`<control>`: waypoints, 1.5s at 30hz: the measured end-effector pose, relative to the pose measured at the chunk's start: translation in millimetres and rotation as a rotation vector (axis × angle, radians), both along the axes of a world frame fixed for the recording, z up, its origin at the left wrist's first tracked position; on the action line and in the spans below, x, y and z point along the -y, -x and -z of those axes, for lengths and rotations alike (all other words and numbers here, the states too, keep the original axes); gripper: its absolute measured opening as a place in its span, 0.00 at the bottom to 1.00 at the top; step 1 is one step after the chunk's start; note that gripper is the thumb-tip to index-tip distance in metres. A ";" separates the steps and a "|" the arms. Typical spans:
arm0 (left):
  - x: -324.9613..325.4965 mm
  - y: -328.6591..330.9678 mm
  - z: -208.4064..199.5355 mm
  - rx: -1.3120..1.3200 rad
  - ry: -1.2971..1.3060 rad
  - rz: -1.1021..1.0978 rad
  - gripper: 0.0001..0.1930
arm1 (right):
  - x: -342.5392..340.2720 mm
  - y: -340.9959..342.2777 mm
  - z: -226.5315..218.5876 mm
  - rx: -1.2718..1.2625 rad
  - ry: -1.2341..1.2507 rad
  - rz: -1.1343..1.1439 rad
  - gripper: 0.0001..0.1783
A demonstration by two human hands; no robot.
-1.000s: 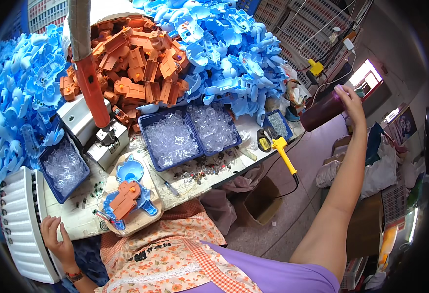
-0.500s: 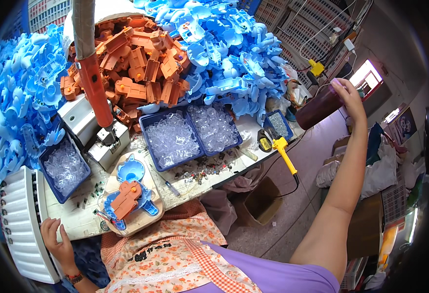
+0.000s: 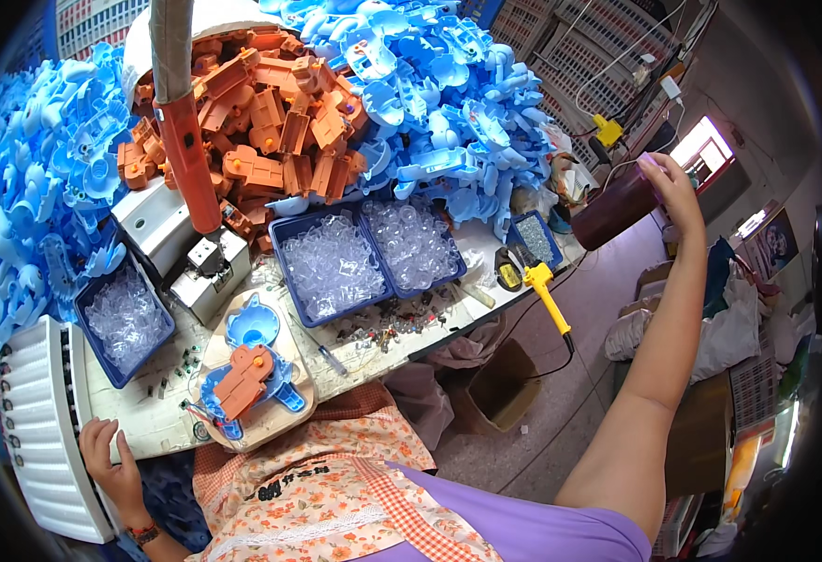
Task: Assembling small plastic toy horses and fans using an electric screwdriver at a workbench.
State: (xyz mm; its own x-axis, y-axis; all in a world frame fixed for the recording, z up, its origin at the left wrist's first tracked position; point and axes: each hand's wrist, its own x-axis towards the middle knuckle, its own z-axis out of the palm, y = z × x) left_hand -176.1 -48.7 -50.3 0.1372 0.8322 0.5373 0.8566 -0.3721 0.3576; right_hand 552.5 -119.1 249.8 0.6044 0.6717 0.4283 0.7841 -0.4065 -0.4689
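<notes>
My right hand [image 3: 675, 195], raised at the upper right, grips the end of a dark maroon cylinder [image 3: 617, 206], perhaps a bottle or tumbler. Its far end tilts down toward the table's right end. At the table's front left edge, my left hand [image 3: 111, 468] holds nothing, its fingers apart, next to a white ribbed foam tray [image 3: 41, 421]. On a wooden fixture board [image 3: 303, 361] in front of me lie blue plastic shell parts [image 3: 254, 324] with an orange plastic housing [image 3: 244, 382] on top. An orange electric screwdriver [image 3: 189, 169] hangs over a small metal machine [image 3: 210, 267].
Piles of blue shells [image 3: 439, 94] and orange housings [image 3: 266, 122] cover the back. Blue bins [image 3: 336, 318] hold clear plastic pieces. A yellow soldering iron [image 3: 550, 298] stands at the table's right edge, its cord hanging. A cardboard box [image 3: 495, 398] sits on the floor.
The hanging screwdriver has swayed slightly up and to the right. My right hand and the maroon cylinder have shifted very slightly; my left hand has stayed put.
</notes>
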 end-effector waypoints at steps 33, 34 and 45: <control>-8.5 -65.9 -40.2 -0.119 0.138 0.067 0.08 | -6.3 -249.6 208.9 0.086 0.295 0.506 0.50; -12.5 -67.0 -41.7 -0.103 0.150 0.078 0.08 | 1.7 -261.2 212.1 0.100 0.215 0.470 0.50; -24.5 -72.1 -49.1 0.128 0.078 0.156 0.10 | 21.2 -12.8 88.4 0.650 0.185 -0.090 0.21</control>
State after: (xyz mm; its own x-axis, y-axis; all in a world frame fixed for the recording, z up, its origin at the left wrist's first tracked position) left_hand -104.0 -24.2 -1.2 0.2027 0.8460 0.4932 0.7365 -0.4636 0.4925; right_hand 565.2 -140.3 161.4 0.2011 0.8048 0.5585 0.9177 -0.3543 0.1800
